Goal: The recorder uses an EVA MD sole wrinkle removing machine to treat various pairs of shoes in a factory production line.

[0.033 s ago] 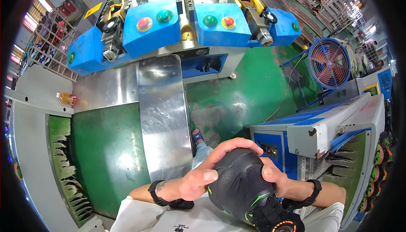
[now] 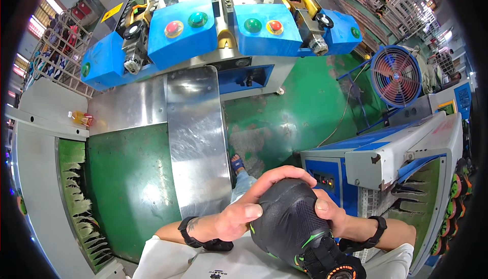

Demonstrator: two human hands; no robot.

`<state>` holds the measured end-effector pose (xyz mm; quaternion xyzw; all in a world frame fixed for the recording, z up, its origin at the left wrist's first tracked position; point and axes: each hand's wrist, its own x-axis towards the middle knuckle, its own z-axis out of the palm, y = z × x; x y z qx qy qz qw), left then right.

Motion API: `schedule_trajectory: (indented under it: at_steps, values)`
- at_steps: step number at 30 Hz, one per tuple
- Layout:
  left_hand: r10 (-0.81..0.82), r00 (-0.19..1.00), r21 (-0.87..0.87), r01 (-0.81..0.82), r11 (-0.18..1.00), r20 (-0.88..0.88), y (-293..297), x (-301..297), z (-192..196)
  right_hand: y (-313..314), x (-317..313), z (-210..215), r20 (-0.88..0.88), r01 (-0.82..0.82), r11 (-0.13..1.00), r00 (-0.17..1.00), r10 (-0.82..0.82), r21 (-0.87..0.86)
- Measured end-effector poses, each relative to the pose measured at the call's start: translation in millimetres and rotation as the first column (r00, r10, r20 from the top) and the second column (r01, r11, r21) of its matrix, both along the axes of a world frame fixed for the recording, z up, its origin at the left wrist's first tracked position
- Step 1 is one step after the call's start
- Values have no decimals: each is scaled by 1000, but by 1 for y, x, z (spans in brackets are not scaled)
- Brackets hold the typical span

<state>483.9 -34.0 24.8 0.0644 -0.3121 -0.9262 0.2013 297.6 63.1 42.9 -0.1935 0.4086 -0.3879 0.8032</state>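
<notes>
Close to my body I hold a black shoe upper (image 2: 287, 215) with green trim and an orange-ringed dial at its lower end. Its rounded toe points away from me. My left hand (image 2: 235, 219) curls round the toe from the left, thumb pressed on the top face and a finger along the far edge. From the other side my right hand (image 2: 331, 214) grips it, thumb against the mesh. The remaining fingers of both hands are hidden behind the upper, and so is its underside.
Ahead stands a blue-fronted machine (image 2: 183, 35) with red and green buttons. A bare metal plate (image 2: 198, 141) runs toward me. Right are a blue fan (image 2: 396, 76) and a grey-blue machine (image 2: 376, 162) with a torn green curtain; left, a similar grey housing (image 2: 38, 177) and a bottle (image 2: 80, 118).
</notes>
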Motion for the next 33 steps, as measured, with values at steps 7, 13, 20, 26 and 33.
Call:
schedule_trajectory:
  at_steps: [7, 13, 20, 26, 33]
  values:
    - [6, 1000, -23, -6, 1000, -14, 0, 0, -1, -2, 3, 4, 11, 3, 1000, 1000, -3, -6]
    - [52, 998, -36, -53, 998, -28, 0, 2, -5, -9, 3, 7, -21, -29, 1000, 999, 28, -2]
    - [70, 996, -18, -71, 997, -52, 1, 2, -3, -8, 5, 5, -83, -12, 1000, 997, 10, -28]
    - [77, 995, -36, -79, 996, -60, -1, 2, -7, -9, 2, 8, -115, -43, 999, 993, 42, -5]
    - [132, 988, -128, -142, 982, -78, 3, -1, -7, -10, 3, 16, -76, -28, 997, 997, 23, -67]
